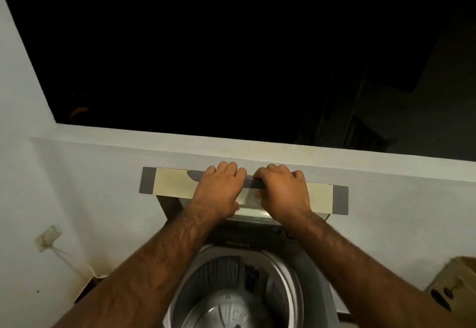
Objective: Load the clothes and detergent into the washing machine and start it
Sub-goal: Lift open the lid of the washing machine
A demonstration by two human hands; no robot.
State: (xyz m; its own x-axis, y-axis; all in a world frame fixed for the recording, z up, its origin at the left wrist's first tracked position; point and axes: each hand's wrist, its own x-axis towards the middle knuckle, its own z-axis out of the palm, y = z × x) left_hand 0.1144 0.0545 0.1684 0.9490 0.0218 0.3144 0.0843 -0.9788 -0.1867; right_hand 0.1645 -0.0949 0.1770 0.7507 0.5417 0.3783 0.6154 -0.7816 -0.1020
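Observation:
A top-loading washing machine stands below me with its lid raised upright against the wall. The lid's top edge is cream with grey ends and a dark handle strip. My left hand and my right hand both grip that top edge side by side, fingers curled over it. The steel drum is open beneath my forearms, and I see no clothes in it. A dark panel marked "Detergent" lies at the drum's back rim. No clothes or detergent container are in view.
A white wall with a ledge runs behind the machine, with a dark opening above it. A wall socket with a white cable hangs at lower left. A cardboard box stands to the right of the machine.

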